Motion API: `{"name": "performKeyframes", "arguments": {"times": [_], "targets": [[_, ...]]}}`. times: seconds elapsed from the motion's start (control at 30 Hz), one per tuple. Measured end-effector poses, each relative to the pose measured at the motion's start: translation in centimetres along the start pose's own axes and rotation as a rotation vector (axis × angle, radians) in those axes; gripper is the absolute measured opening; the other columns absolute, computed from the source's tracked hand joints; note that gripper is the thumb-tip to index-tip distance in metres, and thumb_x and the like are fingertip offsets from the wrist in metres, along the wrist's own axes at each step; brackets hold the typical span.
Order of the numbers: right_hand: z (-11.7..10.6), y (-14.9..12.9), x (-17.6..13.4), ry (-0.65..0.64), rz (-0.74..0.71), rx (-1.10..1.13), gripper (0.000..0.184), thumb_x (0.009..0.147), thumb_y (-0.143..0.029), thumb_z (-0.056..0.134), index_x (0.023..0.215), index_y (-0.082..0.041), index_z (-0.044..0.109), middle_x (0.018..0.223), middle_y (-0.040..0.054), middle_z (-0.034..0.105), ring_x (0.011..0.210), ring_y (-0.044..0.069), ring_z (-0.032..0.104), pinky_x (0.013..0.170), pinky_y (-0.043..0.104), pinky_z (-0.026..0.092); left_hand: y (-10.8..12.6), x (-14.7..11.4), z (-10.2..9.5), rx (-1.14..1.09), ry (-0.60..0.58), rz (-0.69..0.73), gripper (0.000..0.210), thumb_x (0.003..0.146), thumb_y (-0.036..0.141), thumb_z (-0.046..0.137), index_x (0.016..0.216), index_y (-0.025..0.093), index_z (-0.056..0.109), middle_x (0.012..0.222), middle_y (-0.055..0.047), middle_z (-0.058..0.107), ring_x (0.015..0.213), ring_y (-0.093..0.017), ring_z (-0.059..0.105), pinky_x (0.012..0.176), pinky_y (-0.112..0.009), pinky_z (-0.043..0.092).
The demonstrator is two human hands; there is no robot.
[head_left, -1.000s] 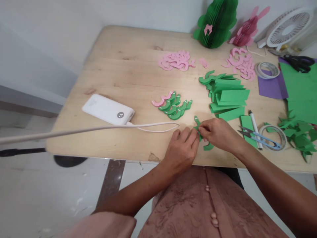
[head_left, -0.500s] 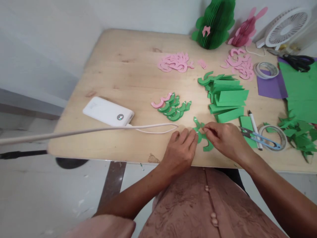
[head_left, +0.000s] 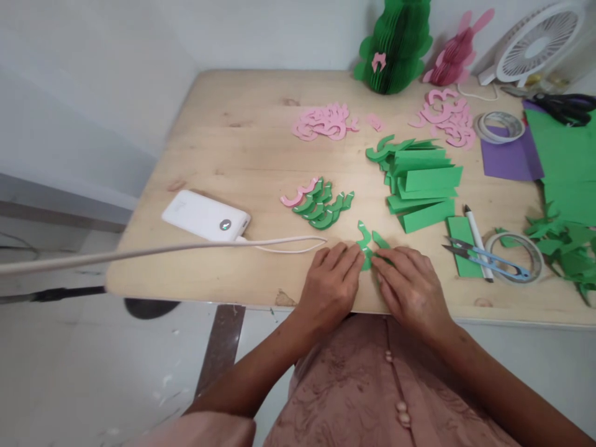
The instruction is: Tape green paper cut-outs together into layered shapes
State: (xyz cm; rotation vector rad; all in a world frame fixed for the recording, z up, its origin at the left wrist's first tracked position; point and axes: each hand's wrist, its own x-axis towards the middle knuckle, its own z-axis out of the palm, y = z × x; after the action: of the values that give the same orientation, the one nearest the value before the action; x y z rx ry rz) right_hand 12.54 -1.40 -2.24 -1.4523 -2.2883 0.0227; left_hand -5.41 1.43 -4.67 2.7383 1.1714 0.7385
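My left hand (head_left: 329, 279) lies on the table with fingers stretched out, its fingertips touching the edge of a curved green paper cutout (head_left: 363, 234) with small white marks. Close by on the right, my right hand (head_left: 412, 282) has its fingers and thumb around a second green paper cutout (head_left: 380, 239). Only the upper end of that piece shows; the hand covers the rest. Above the hands lies a small group of marked green cutouts (head_left: 326, 211), with a pink cutout (head_left: 298, 197) at its upper left.
A white power bank (head_left: 200, 214) and its cable (head_left: 186, 248) lie on the left. Folded green strips (head_left: 431, 180) and pink cutouts (head_left: 323, 122) lie farther back. On the right are thread snips (head_left: 503, 266), a marker (head_left: 474, 233), a tape roll (head_left: 535, 248) and green scraps (head_left: 568, 248).
My right hand has lowered from a pinch above the green pieces to rest over one of them. That piece now stands closer to upright, mostly under the hand. The view has shifted slightly.
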Motion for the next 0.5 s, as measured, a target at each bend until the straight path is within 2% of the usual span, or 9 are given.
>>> {"name": "performKeyframes", "arguments": {"times": [0.2,0.5], "targets": [[0.75,0.11,-0.50,0.007,-0.034,-0.053,0.024,0.087,-0.015,0.054,0.107,-0.011,0.067,0.112,0.0116,0.068,0.104,0.027,0.054,0.085,0.041,0.043,-0.11,0.05,0.11,-0.039,0.034,-0.015,0.028,0.088,0.010,0.046,0.112,0.011,0.061,0.118,-0.011,0.066,0.111,-0.024,0.055,0.089,-0.039,0.044],[0.80,0.05,-0.44,0.020,-0.049,-0.064,0.023,0.087,-0.014,0.055,0.105,-0.010,0.068,0.111,0.0113,0.069,0.102,0.027,0.054,0.084,0.040,0.043,0.03,0.07,0.22,0.013,0.006,-0.013,0.030,0.089,0.011,0.045,0.116,0.012,0.059,0.118,-0.011,0.065,0.111,-0.024,0.055,0.089,-0.040,0.045]]}}
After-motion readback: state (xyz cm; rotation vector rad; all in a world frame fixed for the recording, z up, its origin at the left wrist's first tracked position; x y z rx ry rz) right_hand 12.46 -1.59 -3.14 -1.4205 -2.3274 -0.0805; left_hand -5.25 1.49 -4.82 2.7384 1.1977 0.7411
